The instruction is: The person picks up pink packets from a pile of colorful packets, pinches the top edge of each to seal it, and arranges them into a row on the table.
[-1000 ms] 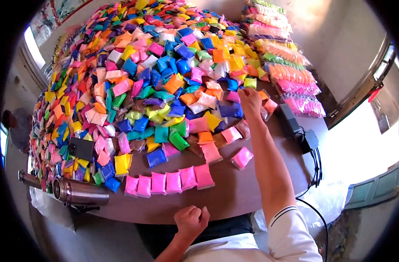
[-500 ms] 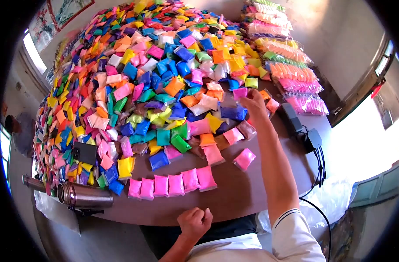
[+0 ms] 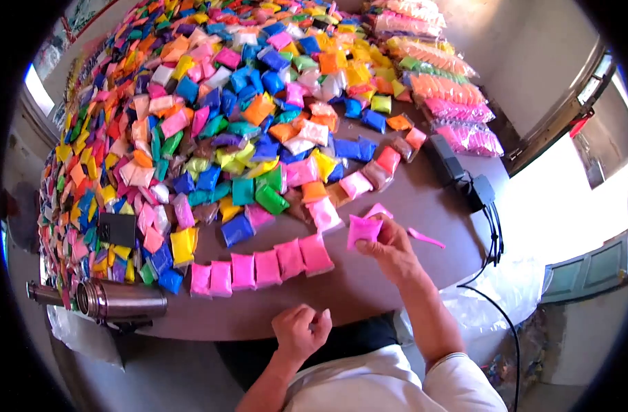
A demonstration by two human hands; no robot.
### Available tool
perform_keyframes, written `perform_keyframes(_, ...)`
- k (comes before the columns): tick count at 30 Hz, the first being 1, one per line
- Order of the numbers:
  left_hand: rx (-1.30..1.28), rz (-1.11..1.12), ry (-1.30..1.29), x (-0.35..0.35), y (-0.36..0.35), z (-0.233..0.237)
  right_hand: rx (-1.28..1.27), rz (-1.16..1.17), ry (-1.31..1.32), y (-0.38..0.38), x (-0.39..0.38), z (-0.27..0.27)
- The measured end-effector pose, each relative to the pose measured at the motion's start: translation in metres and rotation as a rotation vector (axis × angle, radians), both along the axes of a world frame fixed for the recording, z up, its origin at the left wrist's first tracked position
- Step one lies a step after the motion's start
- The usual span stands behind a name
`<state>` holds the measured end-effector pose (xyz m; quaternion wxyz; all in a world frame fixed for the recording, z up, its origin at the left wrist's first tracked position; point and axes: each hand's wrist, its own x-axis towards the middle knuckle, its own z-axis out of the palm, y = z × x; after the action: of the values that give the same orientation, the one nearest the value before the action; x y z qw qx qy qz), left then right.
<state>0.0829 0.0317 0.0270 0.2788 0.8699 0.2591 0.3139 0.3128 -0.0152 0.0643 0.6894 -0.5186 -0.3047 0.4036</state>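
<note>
My right hand [image 3: 389, 253] grips a bright pink packet [image 3: 363, 232] between thumb and fingers, above the front right of the table. Part of another pink packet [image 3: 377, 210] shows just behind it. To the right of that hand lies a slim pink plastic piece [image 3: 426, 237]. My left hand [image 3: 301, 332] is closed in a loose fist near the table's front edge, and I see nothing in it. In front of that fist, a row of several pink packets [image 3: 267, 266] lies side by side on the brown table [image 3: 341, 309].
A large heap of small coloured packets [image 3: 211, 130] covers the back and left of the table. A steel flask [image 3: 121, 298] lies at the front left, near a dark phone-like box [image 3: 117, 229]. Bagged stacks [image 3: 451, 89] stand back right, beside black adapters [image 3: 443, 159] with cables.
My right hand has come back from the heap's right edge toward me, bringing a pink packet. The pink plastic piece now shows on the table. My left fist has barely moved.
</note>
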Motion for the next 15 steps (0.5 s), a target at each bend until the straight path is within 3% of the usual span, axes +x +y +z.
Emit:
perform_keyframes(5, -0.252, -0.062, -0.083, -0.003, 0.002, 0.012, -0.041, 0.275, 0.211, -0.021, -0.063, -0.015)
perform_keyframes(15, -0.229, -0.060, -0.049, -0.006, 0.002, 0.006, -0.129, 0.402, 0.289, -0.028, -0.079, -0.007)
